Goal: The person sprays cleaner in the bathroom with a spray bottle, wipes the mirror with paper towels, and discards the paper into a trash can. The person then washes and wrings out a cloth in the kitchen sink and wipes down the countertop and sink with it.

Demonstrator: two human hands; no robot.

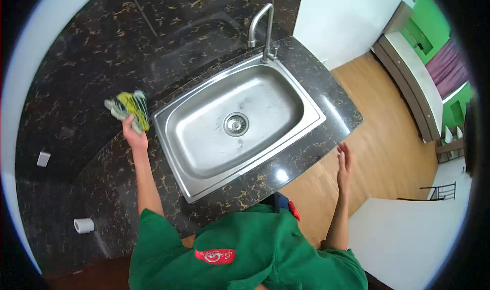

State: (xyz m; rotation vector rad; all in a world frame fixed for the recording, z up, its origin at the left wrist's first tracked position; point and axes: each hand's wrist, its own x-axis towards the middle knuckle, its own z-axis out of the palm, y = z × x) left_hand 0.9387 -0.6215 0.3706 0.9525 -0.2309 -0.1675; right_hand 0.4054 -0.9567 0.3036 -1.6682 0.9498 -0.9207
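My left hand (135, 131) is closed round a bunched cloth (131, 106) with yellow, dark and whitish stripes. It presses at the dark marbled surface just left of the sink. My right hand (345, 163) hangs in the air beyond the counter's front edge, its fingers stretched out and holding nothing. Between the two lies a stainless steel sink (204, 142), with water drops on its bottom and a round drain strainer (236, 124). A curved metal faucet (269, 32) rises from the sink's far right corner.
Dark, gold-veined stone covers the counter (326, 98) and the wall behind it. Two small white fittings, one boxy (44, 159) and one rounded (84, 225), show at the left. Wooden floor (377, 116) stretches off to the right, toward a long low cabinet (406, 80).
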